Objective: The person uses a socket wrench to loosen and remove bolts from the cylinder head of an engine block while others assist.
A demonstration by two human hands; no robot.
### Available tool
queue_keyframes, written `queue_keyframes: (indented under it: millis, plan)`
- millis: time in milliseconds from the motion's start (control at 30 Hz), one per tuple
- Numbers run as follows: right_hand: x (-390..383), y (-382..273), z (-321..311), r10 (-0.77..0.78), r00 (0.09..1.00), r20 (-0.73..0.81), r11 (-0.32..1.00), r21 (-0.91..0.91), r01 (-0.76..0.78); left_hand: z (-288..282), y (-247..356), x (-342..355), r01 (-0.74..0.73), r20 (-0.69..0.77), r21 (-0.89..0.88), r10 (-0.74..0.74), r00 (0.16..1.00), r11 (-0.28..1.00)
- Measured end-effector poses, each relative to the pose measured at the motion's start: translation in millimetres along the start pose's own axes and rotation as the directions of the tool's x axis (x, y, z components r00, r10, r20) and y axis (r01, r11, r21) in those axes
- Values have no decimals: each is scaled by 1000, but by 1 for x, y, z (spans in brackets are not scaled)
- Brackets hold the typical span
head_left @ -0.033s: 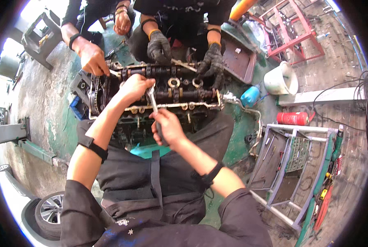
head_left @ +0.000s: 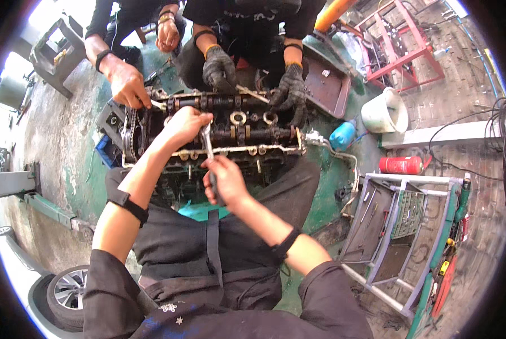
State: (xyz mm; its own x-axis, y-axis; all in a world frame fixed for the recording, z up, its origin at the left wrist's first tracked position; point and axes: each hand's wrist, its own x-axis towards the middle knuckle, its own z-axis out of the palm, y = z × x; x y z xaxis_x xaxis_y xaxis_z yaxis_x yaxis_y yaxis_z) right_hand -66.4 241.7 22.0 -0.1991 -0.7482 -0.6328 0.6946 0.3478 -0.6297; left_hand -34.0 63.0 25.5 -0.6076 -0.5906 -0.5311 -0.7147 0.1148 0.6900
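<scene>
1. Our wrench (head_left: 208,148) stands upright over the near edge of the engine (head_left: 219,127); it looks stiff, heavy steel, likely oily, best gripped low on the handle.
2. Our right hand (head_left: 223,181) is wrapped around its handle.
3. Our left hand (head_left: 186,122) is closed over its head.
4. A co-worker's gloved hands (head_left: 290,89) rest on the engine's far side.

The lower shaft of the wrench (head_left: 208,148) is covered by the closed right hand (head_left: 225,183), and its head is partly masked by the left hand (head_left: 186,125) at 12 o'clock from it. The near side of the engine head (head_left: 236,121) is hidden behind both forearms. The two co-workers at 12 o'clock are cut off above the chest by the rim. The car wheel (head_left: 66,294) at 7 o'clock is cropped. The small tools in the cart (head_left: 400,226) at 4 o'clock cannot be told apart.
</scene>
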Motion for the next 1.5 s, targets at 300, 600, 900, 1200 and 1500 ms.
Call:
queue_keyframes:
  millis: [300,600,900,1200,1500]
  plan:
    - [85,85,97,-306,907,-288,921,153,359,3,29,-16,-32,1,200,33,999,979]
    - [-14,-3,5,64,996,-64,997,-33,-66,-15,10,-5,-101,56,239,90,994,966]
    - [-5,-38,-70,-244,957,-157,874,-463,147,34,-17,28,-277,-294,158,313,903,948]
    - [41,110,37,-103,928,357,948,318,-17,47,44,6,-100,-52,515,147,988,851]
    - [-26,52,17,54,996,68,984,-176,-41,9,20,-10,-166,-133,386,232,964,908]
